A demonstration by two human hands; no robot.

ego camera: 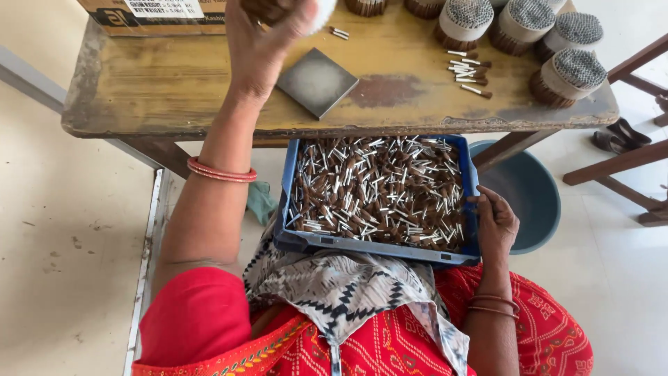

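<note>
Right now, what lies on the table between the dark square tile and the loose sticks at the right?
In the head view, only bare worn table top lies between the dark square tile and the loose sticks.

Bright, even daylight; soft shadow under the wooden table (174, 83); raised left hand (261, 42) slightly motion-blurred; mild wide-angle bending at edges

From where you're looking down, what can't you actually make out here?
- Left hand: its fingertips and the white-ended bundle it grips are cut off by the top edge.
- Right hand: its fingers curl over the blue crate rim; whether they pinch a stick is too small to tell.
- Cardboard box: mostly cropped by the top edge.
- Blue bucket: partly hidden behind table and crate.
</note>
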